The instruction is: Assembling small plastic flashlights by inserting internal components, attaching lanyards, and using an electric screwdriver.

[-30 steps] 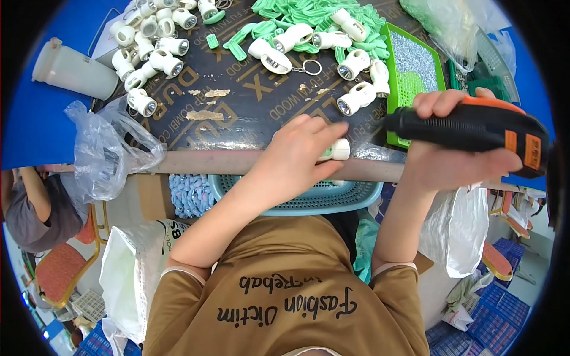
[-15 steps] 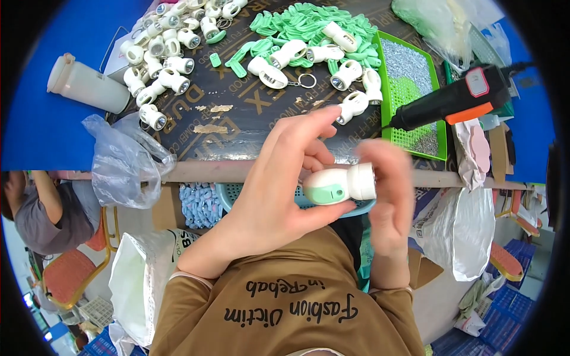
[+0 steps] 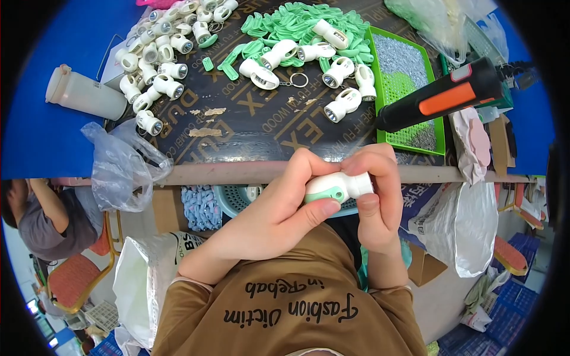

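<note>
A small white flashlight [image 3: 351, 186] with a light green side panel is held over the table's front edge. My left hand [image 3: 276, 216] is closed around its rounded body, thumb along the green panel. The fingers of my right hand [image 3: 385, 199] pinch the lamp end, which points right. A small round hole shows in the panel. Ahead on the dark table lie several similar white flashlights [image 3: 342, 105], one with a key ring [image 3: 299, 79], next to a heap of green plastic pieces [image 3: 306, 24].
More flashlights [image 3: 171, 86] are piled at the far left, near a whitish cup [image 3: 89, 95] and a clear plastic bag [image 3: 127, 166]. At the right, a black electric screwdriver [image 3: 442, 95] with an orange lever hangs over a green tray [image 3: 441, 142] of small metal parts. A blue basket [image 3: 233, 199] sits below the edge.
My right hand has moved in from the side and now grips the flashlight's lamp end. My left fingers have closed down over the body. The screwdriver has swung slightly.
</note>
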The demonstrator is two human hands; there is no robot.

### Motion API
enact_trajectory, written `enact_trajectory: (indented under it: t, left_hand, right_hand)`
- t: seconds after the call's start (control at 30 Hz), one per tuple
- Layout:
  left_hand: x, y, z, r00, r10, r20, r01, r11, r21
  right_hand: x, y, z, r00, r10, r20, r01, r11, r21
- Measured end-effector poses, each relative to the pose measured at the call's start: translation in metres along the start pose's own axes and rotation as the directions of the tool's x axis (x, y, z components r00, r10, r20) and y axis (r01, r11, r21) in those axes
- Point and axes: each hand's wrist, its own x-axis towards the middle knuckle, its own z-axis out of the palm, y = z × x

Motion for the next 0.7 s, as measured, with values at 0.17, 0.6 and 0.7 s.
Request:
enact_trajectory:
  t: [0.17,0.6,0.7]
  left_hand:
    - [0.000,0.010,0.006,0.998,0.059,-0.027,-0.047,0.947,0.318]
    - [0.006,-0.005,-0.002,0.967,0.234,-0.096,-0.150,0.836,0.527]
    - [0.003,-0.014,-0.011,0.990,-0.129,0.064,0.144,0.924,-0.355]
  right_hand:
    - [-0.002,0.008,0.009,0.995,-0.061,-0.081,0.059,0.998,-0.030]
    - [0.009,0.001,0.001,0.969,0.243,-0.052,-0.243,0.970,-0.010]
    - [0.015,0.009,-0.011,0.990,0.093,0.104,-0.103,0.990,0.092]
